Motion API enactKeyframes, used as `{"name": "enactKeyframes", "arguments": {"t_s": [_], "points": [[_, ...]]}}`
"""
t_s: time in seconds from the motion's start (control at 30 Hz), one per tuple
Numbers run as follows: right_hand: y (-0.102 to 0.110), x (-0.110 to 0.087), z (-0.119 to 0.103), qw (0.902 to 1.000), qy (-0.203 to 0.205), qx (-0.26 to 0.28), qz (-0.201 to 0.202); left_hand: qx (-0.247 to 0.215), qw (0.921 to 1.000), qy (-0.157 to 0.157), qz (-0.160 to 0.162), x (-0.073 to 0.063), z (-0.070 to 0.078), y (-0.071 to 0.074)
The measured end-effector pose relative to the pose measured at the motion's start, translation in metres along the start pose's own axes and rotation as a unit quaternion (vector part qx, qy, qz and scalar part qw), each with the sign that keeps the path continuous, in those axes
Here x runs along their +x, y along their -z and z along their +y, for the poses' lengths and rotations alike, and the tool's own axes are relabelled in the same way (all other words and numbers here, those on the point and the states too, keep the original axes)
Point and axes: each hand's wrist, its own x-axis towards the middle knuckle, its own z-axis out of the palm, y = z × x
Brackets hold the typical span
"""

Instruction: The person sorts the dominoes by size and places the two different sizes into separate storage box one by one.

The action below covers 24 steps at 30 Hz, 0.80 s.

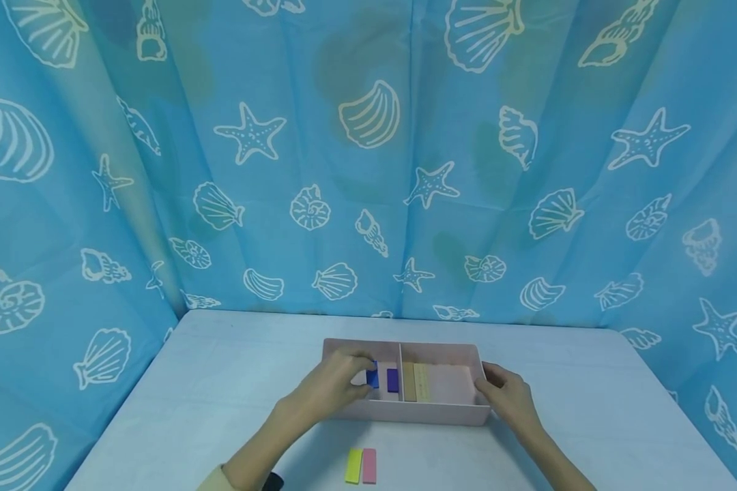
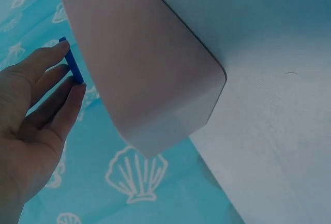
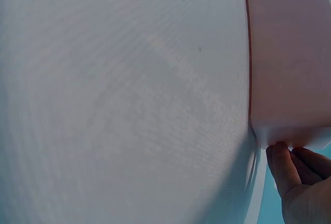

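Note:
A pale pink two-compartment box (image 1: 426,413) stands on the white table. My left hand (image 1: 328,385) reaches over its left compartment and pinches a small blue rectangular block (image 1: 372,375) between thumb and fingertips. In the left wrist view that blue block (image 2: 72,61) is seen edge-on, above the box's rim. A purple block (image 1: 392,380) lies in the left compartment, near the divider. At the box's right end, my right hand (image 1: 512,399) holds the wall, thumb at the rim; the right wrist view shows its fingers (image 3: 283,164) against the outside.
Beside the divider, the right compartment holds a tan strip (image 1: 409,382) and a cream strip (image 1: 422,383). A yellow block (image 1: 353,466) and a pink block (image 1: 369,466) lie side by side on the table (image 1: 239,368) before the box. A shell-print curtain (image 1: 307,259) hangs behind and at both sides.

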Motion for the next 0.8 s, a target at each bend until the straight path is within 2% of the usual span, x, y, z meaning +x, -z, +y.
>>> {"name": "enactKeyframes", "arguments": {"t_s": [0.3,0.8], "points": [[0.001,-0.001,0.000,1.0000,0.006,0.006,0.001,-0.003,1.0000,-0.003,-0.008,0.018,-0.014,-0.010],[0.000,-0.002,-0.001,0.9999,0.008,0.007,0.005,0.002,0.9991,0.012,-0.042,0.037,-0.031,-0.036]]}}
